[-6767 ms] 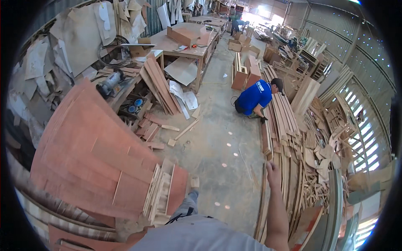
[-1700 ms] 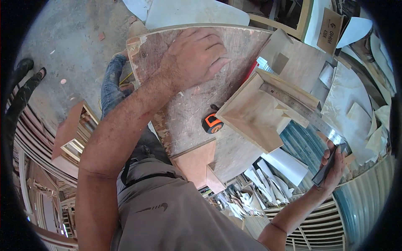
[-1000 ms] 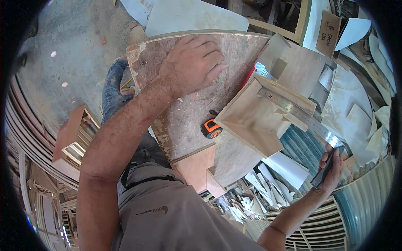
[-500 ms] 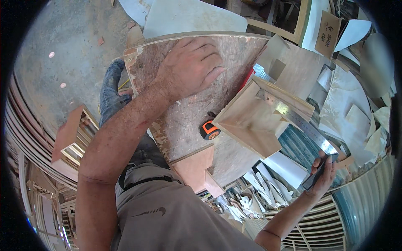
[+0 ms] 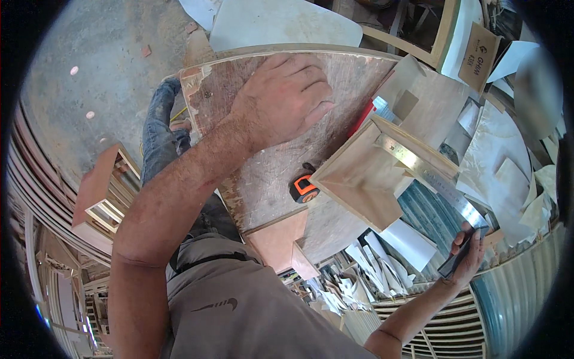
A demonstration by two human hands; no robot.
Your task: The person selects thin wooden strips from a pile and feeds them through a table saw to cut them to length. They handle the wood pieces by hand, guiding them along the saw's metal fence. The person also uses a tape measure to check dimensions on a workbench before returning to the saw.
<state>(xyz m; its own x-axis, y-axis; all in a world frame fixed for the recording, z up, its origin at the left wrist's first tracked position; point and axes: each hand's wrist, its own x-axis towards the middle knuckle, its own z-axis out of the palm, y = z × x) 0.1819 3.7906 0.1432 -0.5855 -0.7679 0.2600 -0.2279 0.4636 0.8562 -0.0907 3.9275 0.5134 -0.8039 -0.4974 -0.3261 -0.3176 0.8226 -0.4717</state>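
Note:
My left hand (image 5: 287,96) rests on the worn wooden board (image 5: 272,164), near its far edge. Its fingers are loosely bent, their tips partly hidden, and I see nothing in it. Away at the right, my right hand (image 5: 469,257) is closed around the dark handle of a try square (image 5: 430,177). The square's metal blade reaches up and left over an open wooden box piece (image 5: 353,170), its far end at the inner side. Whether blade and wood touch I cannot tell. An orange and black tape measure (image 5: 304,189) sits on the board beside the box's left corner.
A red item (image 5: 362,119) lies beyond the box. Pinkish plywood (image 5: 278,236) is at the board's near edge. Scrap sheets (image 5: 382,257) pile up below the box. A cardboard carton (image 5: 478,57) stands far right, and a small wooden frame (image 5: 104,188) at left.
The board, box, tape measure and both hands sit slightly further right in the picture. The hold on the try square looks the same, and the left hand stays on the board.

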